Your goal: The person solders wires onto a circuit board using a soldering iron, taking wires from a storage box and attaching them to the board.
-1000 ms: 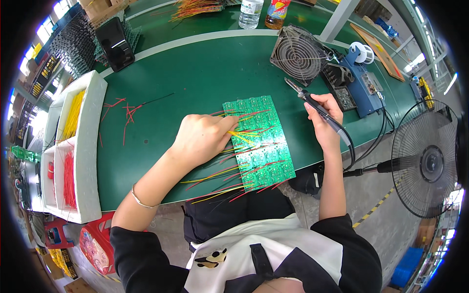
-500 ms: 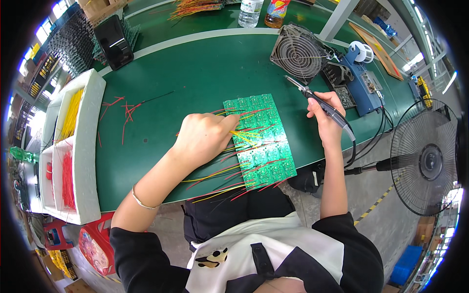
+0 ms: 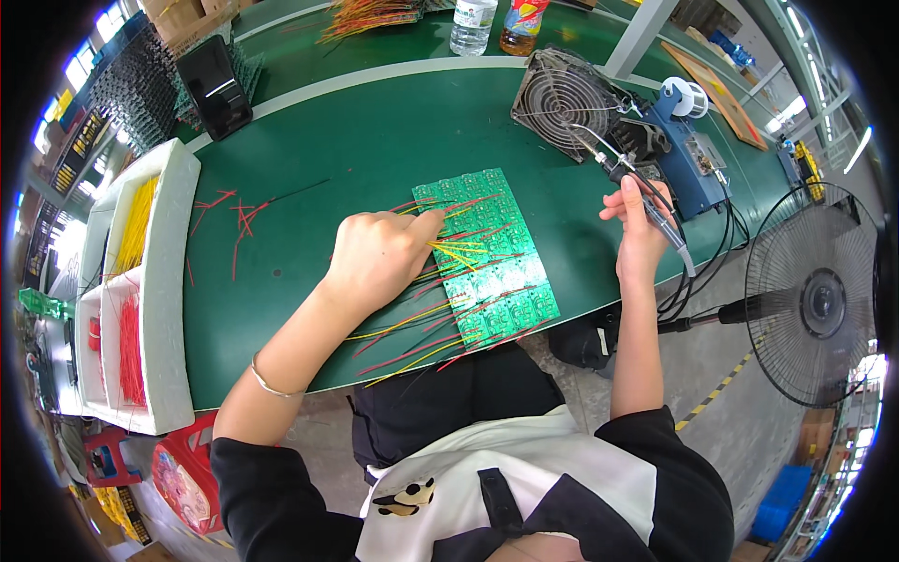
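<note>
A green circuit board panel [image 3: 506, 272] lies on the green table before me, with red, yellow and black wires along its left side. My left hand [image 3: 382, 258] rests over the panel's upper left edge. Its fingers are closed on a small bunch of yellow wires [image 3: 459, 251], whose ends fan out over the board. To the right, my right hand [image 3: 639, 229] grips a soldering iron [image 3: 653, 208], raised off the board. Its metal tip points up and left, close to the square fan [image 3: 557, 101]. A cable hangs from its rear end.
A white foam box [image 3: 173, 309] with yellow and red wires stands left. Loose red wires [image 3: 245, 220] lie beside it. A phone [image 3: 213, 89] leans behind. Two bottles [image 3: 473, 26] stand at the back. The blue soldering station [image 3: 698, 159] sits right, near a standing fan [image 3: 822, 298].
My right hand has swung the soldering iron right, its tip now in front of the square fan. My left hand keeps its hold on the yellow wires. The whole view has shifted slightly.
</note>
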{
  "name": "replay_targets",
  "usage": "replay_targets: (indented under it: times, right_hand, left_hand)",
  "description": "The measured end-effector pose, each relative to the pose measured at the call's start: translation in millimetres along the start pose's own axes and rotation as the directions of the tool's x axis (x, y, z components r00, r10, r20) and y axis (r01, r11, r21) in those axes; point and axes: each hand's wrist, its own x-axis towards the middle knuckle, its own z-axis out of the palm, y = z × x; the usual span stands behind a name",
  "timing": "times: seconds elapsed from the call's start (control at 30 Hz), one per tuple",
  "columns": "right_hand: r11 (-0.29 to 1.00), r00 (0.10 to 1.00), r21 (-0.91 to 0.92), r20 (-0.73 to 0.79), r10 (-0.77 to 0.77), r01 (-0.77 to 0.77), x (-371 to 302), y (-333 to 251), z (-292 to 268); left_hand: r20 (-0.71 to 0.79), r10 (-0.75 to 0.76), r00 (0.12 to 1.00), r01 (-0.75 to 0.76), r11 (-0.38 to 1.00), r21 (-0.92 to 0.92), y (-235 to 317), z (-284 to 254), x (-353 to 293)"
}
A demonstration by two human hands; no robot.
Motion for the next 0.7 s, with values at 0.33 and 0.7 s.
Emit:
replay_targets:
  times: [0.33, 0.7]
  right_hand:
    - [0.999, 1.000, 0.033, -0.027, -0.008, 0.009, -0.5, -2.0, -1.1]
    - [1.000, 1.000, 0.020, -0.005, -0.001, 0.001, -0.2, -2.8, -0.9]
  left_hand:
    - [-0.055, -0.282, 0.958, 0.249, 0.909, -0.334, -3.1, -12.3, 11.1]
    - [0.251, -0.505, 0.826, 0.547, 0.611, -0.572, -16.7, -15.8, 19.0]
